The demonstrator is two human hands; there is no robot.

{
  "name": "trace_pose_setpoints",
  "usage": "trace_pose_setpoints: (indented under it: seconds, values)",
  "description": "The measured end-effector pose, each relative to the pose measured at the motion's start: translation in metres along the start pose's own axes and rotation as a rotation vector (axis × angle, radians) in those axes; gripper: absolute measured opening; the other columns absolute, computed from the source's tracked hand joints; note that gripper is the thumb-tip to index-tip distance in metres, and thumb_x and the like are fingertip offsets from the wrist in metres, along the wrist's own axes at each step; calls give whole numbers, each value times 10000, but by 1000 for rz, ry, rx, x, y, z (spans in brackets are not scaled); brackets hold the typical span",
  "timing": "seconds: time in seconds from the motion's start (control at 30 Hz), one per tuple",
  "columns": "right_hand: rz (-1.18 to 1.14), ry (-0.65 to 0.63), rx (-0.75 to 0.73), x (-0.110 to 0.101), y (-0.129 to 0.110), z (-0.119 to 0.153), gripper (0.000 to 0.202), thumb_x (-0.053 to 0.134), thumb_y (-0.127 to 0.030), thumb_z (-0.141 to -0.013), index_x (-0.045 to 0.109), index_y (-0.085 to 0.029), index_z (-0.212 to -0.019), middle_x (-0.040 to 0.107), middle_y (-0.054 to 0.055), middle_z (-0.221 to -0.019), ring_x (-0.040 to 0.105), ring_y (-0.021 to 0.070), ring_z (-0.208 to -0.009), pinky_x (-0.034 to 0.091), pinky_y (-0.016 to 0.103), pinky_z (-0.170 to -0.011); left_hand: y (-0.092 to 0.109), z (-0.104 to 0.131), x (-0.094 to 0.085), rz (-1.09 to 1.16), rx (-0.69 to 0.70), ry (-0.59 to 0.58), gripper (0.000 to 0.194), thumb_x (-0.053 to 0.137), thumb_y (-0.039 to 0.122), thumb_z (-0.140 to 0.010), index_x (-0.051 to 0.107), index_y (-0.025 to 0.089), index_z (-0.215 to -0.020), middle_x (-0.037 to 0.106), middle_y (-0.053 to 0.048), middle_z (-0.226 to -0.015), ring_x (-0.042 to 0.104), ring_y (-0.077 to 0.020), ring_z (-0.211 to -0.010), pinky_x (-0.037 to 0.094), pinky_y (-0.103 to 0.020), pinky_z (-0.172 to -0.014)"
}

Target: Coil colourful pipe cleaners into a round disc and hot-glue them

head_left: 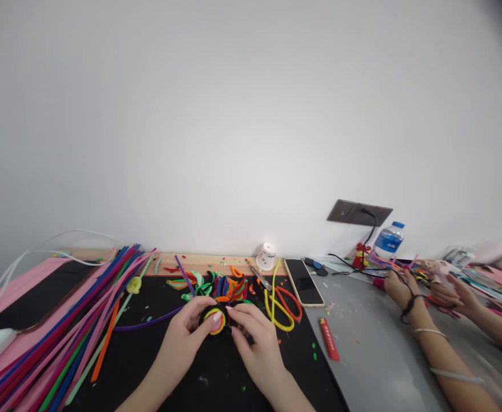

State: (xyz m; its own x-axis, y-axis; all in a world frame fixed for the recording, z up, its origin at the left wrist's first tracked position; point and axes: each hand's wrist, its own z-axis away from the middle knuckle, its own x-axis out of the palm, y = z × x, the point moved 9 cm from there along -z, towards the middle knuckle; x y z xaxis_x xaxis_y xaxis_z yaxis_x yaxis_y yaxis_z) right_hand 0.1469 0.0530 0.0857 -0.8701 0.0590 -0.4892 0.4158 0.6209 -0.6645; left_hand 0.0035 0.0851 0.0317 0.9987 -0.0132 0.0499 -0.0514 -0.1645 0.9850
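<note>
Above a black mat (pixel 208 383), my left hand (pixel 191 326) grips a small round coil (pixel 215 321) with a black rim, a yellow ring and a pink middle; the thumb lies across its face. My right hand (pixel 253 337) is at the coil's right side, its thumb and index finger close together near the black edge. What those fingertips pinch is too small to make out. Just beyond both hands lies a pile of colourful fuzzy pieces (pixel 234 289). A purple fuzzy stem (pixel 148 325) reaches toward my left hand from the left.
Fuzzy stems (pixel 83 337) cover a pink sheet at left. Scissors (pixel 294 303), a paper cup (pixel 266 256), a phone (pixel 305 283) and a red lighter (pixel 329 339) lie right of the pile. Further right are a bottle (pixel 389 240) and another person's hands (pixel 405 289).
</note>
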Motion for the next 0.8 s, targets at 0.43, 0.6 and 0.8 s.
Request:
trace_pose_setpoints:
  seconds: [0.43, 0.6, 0.8]
  values:
    - [69, 92, -86, -6, -8, 2, 278, 505, -58, -812, 647, -184, -1016, 664, 90, -939, 638, 168, -858, 531, 252, -769, 1, 0, -1, -10, 10, 29, 141, 631, 242, -736, 593, 229, -871, 686, 8, -817, 648, -195, -780, 520, -270, -669]
    - [29, 107, -68, -6, -7, 1, 253, 506, -57, -806, 662, -179, -963, 666, 89, -909, 644, 167, -828, 535, 235, -723, 0, -1, -1, 3, 14, 32, 134, 635, 244, -738, 590, 232, -863, 675, 12, -807, 639, -190, -779, 516, -265, -670]
    - [-25, 106, -10, -2, 3, 5, 233, 515, -61, -792, 661, -175, -934, 670, 90, -909, 649, 165, -795, 530, 219, -644, -2, -2, -1, -2, 28, 24, 133, 634, 224, -748, 589, 232, -872, 656, 12, -836, 622, -181, -802, 504, -255, -684]
